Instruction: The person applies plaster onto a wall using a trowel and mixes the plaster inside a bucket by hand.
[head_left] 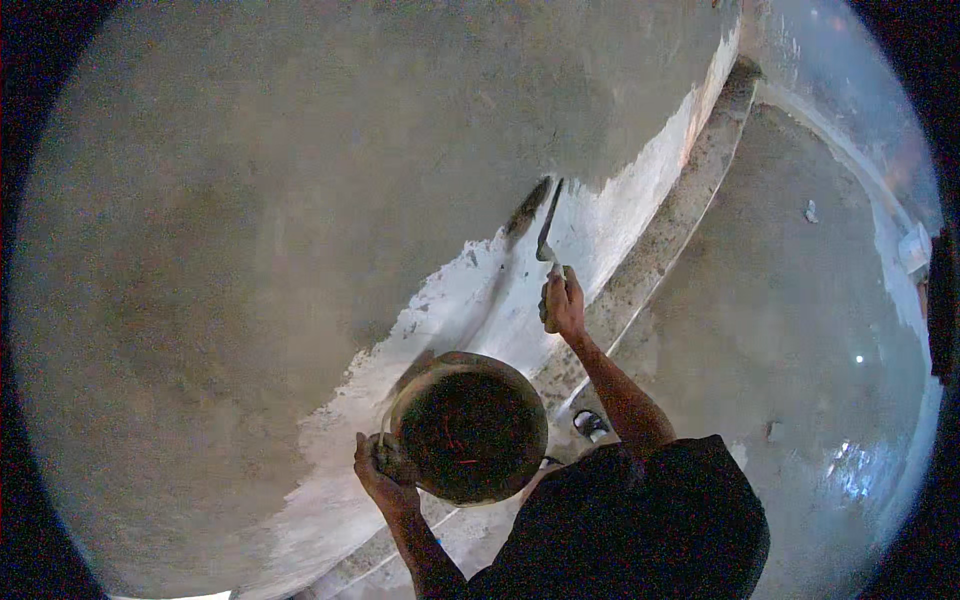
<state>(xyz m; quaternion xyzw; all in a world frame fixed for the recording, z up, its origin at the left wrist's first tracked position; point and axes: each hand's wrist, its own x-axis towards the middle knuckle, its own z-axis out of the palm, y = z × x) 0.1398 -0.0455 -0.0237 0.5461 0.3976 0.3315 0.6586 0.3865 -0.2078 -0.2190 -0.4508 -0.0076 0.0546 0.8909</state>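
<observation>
My right hand is closed around the handle of a trowel. Its narrow dark blade stands edge-on close to the wall; whether it touches the surface I cannot tell. A shadow falls beside the blade. Below and to the left, my left hand grips the side of a round bucket, partly hidden behind the rim. The bucket's inside is dark, so what it holds cannot be made out. In front of both hands, a ragged white band runs along the lower part of a grey plastered wall.
A narrow rough ledge follows the wall's foot diagonally. To its right lies a grey floor with small pale scraps on it. A shoe shows near my body. A white container stands at the far right.
</observation>
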